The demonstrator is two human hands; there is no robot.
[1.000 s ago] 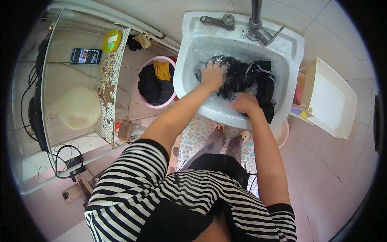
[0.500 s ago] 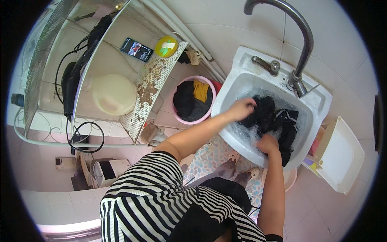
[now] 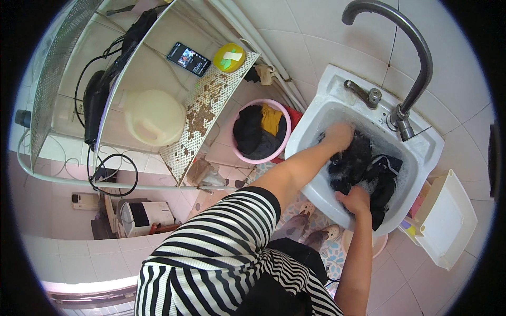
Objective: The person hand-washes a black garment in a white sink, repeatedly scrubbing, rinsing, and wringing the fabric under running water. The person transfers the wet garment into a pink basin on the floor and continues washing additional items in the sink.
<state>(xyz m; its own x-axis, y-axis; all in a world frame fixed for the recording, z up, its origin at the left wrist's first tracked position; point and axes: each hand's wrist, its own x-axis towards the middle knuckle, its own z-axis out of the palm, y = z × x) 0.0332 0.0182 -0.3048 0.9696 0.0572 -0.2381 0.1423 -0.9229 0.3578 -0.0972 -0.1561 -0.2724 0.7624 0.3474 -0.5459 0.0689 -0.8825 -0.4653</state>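
Observation:
A soaked black garment (image 3: 356, 158) lies bunched in the soapy water of the white washbasin (image 3: 316, 192). Its right part carries a thin white trim and reaches up the basin's near right wall. On the far left of the cloth, my left hand (image 3: 340, 137) is closed on it, its fingertips hidden in the folds. At the near side my right hand (image 3: 356, 200) grips the same garment, thumb toward the left and the other fingers partly hidden by cloth. Foam and bubbles surround the black fabric.
A curved grey faucet (image 3: 416, 58) and a tap handle (image 3: 363, 95) stand at the basin's back. To the left are a pink tub (image 3: 289, 138) of clothes and a rusty rack (image 3: 200, 118) with a phone (image 3: 188, 59) and a yellow dish (image 3: 230, 57). A cream plastic container (image 3: 448, 218) is at right.
My left hand has gone from the cloth's left edge farther into the basin, with the arm stretched out more. The right hand stays at the near side. The whole view has shifted slightly.

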